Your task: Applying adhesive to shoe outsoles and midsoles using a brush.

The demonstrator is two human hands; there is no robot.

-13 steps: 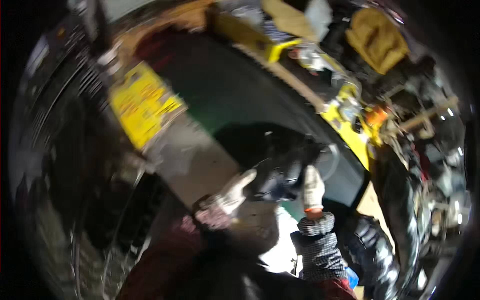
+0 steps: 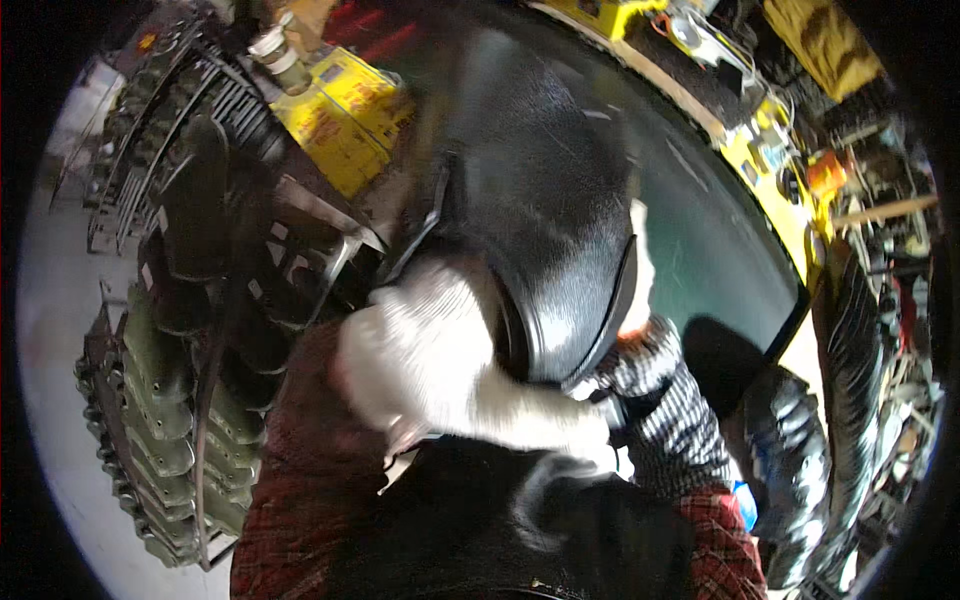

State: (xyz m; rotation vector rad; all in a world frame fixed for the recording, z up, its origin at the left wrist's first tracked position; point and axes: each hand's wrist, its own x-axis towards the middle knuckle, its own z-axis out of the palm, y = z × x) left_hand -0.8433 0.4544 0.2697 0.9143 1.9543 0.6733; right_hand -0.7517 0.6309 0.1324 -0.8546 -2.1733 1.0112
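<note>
The left grip (image 2: 430, 345), white-gloved and blurring, is extending rightward across the near end of a glossy black curved piece (image 2: 560, 170). The right grip (image 2: 641, 255), also white-gloved, is showing along the piece's right edge, partly hidden. A dark green bench (image 2: 720, 220) is lying beneath; a yellow box (image 2: 340, 120) is sitting upper left.

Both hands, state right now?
White-gloved left hand: blurred, grip can't be told.
White-gloved right hand: partly behind curved, glossy black sheet; grip can't be told.

Left hand (image 2: 435, 355) blurred, right hand (image 2: 642, 265) part-hidden
</note>
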